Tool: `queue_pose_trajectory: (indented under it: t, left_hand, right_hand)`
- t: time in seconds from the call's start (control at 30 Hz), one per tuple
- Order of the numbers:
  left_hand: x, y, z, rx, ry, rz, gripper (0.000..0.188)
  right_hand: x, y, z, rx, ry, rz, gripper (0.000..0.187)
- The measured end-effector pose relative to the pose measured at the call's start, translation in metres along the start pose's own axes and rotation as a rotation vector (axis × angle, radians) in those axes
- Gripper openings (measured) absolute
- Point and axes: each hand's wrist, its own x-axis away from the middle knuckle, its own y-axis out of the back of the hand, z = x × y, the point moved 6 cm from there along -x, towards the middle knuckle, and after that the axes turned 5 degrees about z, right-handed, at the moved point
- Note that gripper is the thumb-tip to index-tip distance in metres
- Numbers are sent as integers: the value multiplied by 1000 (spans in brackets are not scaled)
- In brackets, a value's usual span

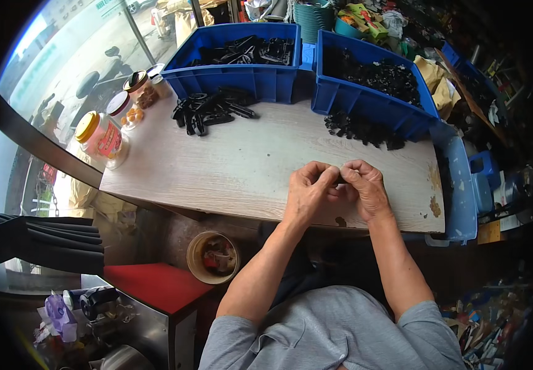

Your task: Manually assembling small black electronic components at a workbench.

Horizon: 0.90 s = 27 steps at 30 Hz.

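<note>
left hand (305,190) and right hand (368,188) have fingers clamped on a small dark piece (340,179), mostly hidden, near the front of the worktop (229,163); a slackened pinch could drop it.

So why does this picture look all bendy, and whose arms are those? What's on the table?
There is no robot here, just a person working by hand. The picture comes from a wide camera worn on the person's head, looking down, so straight edges bend near the rim. The arms coming from the bottom are that person's own. The left hand and right hand meet near the front edge of the table, seemingly pinching a small dark thing; too little shows to say what it is. On the table, long black pieces lie in front of the left blue bin and smaller black pieces in front of the right blue bin. Both bins hold more black pieces. Clear jars stand along the left side.
</note>
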Motion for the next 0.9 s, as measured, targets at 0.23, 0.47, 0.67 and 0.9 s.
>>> queue_pose_trajectory:
  t: [0.23, 0.47, 0.67, 0.9]
  left_hand:
    - [5, 6, -1, 106, -26, -116, 15]
    - [4, 8, 1, 123, -7, -34, 12]
    - [5, 14, -8, -393, -400, -111, 22]
    - [-28, 126, -103, -1667, -702, -707, 34]
  right_hand:
    - [3, -14, 17, 152, -128, 27, 28]
    - [3, -17, 7, 228, -20, -6, 36]
    - [4, -6, 7, 178, 83, -16, 32]
    - [20, 47, 20, -104, -10, -255, 29]
